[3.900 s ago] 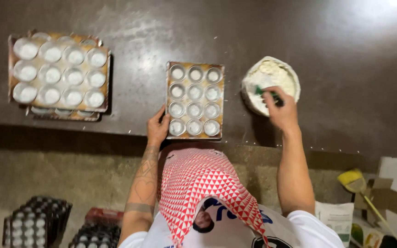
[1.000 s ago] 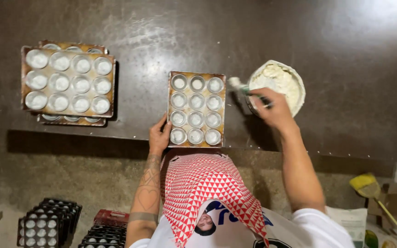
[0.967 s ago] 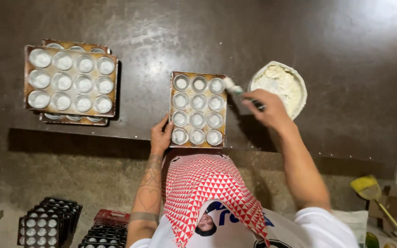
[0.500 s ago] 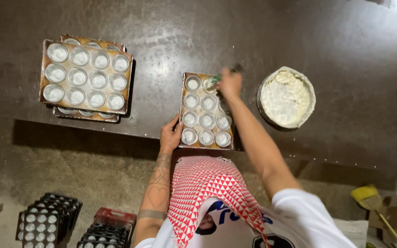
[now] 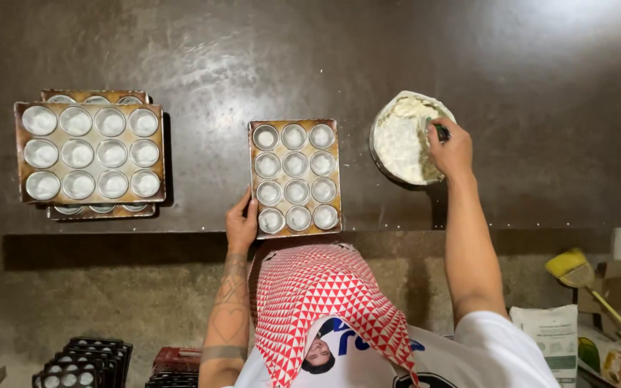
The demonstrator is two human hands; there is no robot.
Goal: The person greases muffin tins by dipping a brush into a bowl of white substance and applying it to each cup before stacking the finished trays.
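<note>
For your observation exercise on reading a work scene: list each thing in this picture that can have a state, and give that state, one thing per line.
Left hand: resting on the near corner of the tray.
Right hand: closed on a tool handle in the bowl.
Muffin tray: flat on the counter, cups look whitish inside.
Bowl: holds pale batter.
Stacked trays: piled at left, top cups whitish.
</note>
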